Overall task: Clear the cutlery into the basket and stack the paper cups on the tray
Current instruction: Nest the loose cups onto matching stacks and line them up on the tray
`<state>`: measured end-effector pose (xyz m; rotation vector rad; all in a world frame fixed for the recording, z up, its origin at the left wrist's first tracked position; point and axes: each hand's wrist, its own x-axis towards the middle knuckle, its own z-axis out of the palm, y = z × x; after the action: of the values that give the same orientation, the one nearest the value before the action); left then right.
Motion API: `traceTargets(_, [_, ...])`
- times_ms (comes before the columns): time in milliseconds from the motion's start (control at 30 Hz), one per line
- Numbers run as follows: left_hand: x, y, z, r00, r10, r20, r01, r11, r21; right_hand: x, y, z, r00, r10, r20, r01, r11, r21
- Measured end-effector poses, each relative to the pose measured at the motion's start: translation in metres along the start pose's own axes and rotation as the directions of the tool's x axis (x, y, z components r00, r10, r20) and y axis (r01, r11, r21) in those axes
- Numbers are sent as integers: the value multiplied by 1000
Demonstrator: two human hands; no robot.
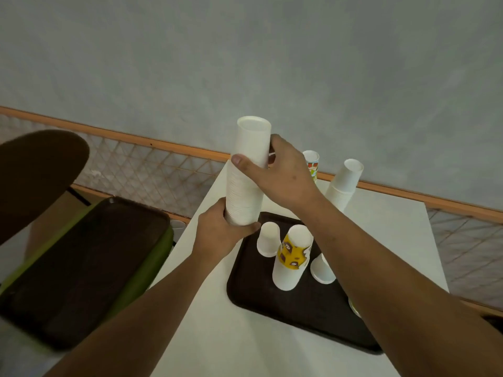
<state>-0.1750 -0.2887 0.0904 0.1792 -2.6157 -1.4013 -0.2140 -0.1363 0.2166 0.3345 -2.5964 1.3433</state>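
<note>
Gripped tall stack of white paper cups [246, 172] by far-left corner of dark brown plastic tray [258, 308]: left hand [220, 235] curled round base, right hand [283, 172] wrapped higher. Crowded tray under right forearm: upturned white cup [268, 239], yellow-printed cup stack [292, 254].

White table [217, 336] bears dark tray [272, 308]; white cup stack [344, 183] near far edge, base hidden.

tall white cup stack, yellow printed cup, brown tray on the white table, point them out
tall white cup stack [244, 191], head view, middle of its side wall
yellow printed cup [292, 254], head view, its yellow patterned band
brown tray [261, 297], head view, bare near-left part of its floor
</note>
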Motion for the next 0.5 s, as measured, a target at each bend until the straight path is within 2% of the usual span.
traceTargets(367, [-48,5,-30,993,32,115,-48,989,137,-40,-16,-18,995,94,39,-95,995,17])
traceTargets(500, [-46,9,-23,990,7,143,-25,992,124,-36,-6,-22,991,95,89,-97,995,11])
